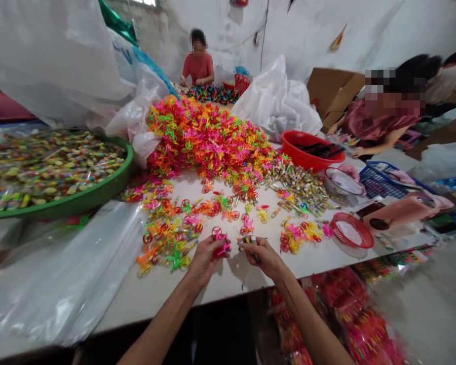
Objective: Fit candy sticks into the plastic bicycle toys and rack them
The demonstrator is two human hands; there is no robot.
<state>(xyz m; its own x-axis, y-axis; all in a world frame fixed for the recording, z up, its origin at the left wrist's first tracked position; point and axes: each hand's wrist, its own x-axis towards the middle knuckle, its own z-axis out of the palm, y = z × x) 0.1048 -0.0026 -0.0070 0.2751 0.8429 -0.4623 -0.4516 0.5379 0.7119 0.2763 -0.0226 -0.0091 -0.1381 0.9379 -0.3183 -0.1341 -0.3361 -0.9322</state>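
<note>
A pink plastic toy is pinched in the left hand over the near edge of the table. A small wrapped stick is gripped by the right hand. Both are judged light, stiff and thin, and best held at mid-body.

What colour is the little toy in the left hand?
The toy is bright pink, best seen in the head view.

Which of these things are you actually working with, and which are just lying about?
In use:
- left hand pinching a pink plastic piece
- right hand holding a striped tube
- bright plastic pile
- tube heap

Lying about:
- red bowl
- green tray
- red basket
- cardboard box
- white bags
</note>
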